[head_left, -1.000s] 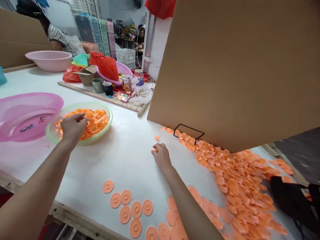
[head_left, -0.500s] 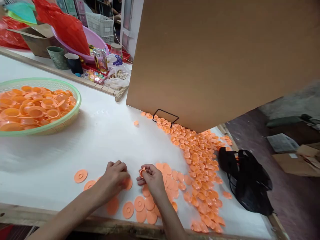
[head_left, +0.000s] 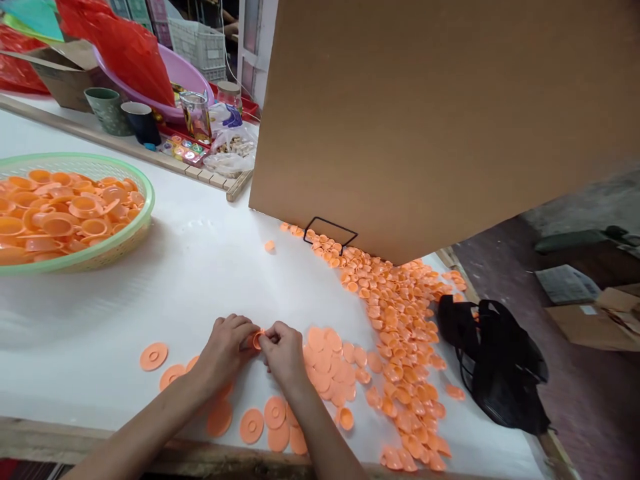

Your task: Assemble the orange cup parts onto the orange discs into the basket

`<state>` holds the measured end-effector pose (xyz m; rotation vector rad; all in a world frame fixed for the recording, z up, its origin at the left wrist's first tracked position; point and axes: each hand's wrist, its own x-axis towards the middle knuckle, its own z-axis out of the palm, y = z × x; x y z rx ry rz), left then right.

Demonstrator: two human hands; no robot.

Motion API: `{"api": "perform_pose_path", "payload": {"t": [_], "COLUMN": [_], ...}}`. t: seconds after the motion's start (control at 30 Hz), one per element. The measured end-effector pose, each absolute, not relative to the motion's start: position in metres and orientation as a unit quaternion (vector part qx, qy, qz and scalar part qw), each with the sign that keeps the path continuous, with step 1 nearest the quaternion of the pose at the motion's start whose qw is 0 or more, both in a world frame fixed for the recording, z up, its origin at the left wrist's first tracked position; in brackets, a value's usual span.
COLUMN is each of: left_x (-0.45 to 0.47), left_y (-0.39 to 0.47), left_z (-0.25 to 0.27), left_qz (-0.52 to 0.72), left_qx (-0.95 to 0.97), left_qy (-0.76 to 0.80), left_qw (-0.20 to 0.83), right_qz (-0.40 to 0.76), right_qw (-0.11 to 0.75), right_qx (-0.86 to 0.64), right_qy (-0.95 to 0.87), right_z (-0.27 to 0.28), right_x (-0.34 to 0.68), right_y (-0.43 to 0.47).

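Orange plastic cup (head_left: 258,340), pinched by the right hand's (head_left: 286,353) fingers over the desk (head_left: 200,287), is no longer apart from the left hand (head_left: 226,348), so both apparently work together, the left fingers' hold unclear.

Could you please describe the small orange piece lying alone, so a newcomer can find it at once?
Find the large brown cardboard panel above the white table. Just below its lower left corner, left of the black wire frame, lies one small orange piece. Unlike the crowded orange pieces to its right, it has white surface all around.
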<state>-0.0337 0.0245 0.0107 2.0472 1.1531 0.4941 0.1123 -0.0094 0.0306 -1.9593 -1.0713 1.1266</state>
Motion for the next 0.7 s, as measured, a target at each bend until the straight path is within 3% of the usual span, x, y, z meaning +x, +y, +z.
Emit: {"api": "perform_pose_path", "payload": {"t": [0.23, 0.37, 0.57, 0.7], "left_x": [-0.034, -0.026, -0.025, -0.023], "left_y": [0.034, 0.033, 0.021, 0.020], "left_z": [0.028, 0.036, 0.028, 0.026], "left_qz": [0.200, 0.150, 0.188, 0.187], "left_qx": [0.684, 0.697, 0.724, 0.724], "left_qy": [0.484, 0.545, 0.532, 0.537], "left_qw": [0.508, 0.442, 0.397, 0.390], "right_qz": [0.359, 0.342, 0.294, 0.441], "right_qw": [0.267, 0.250, 0.301, 0.213], "right_qx": [-0.739, -0.733, -0.744, -0.724], "right_qy": [-0.503, -0.533, -0.519, -0.486], "right_z": [0.034, 0.036, 0.030, 0.035], "right_x": [0.113, 0.112, 0.099, 0.119], "right_y": [-0.006, -0.006, -0.019, 0.003]}}
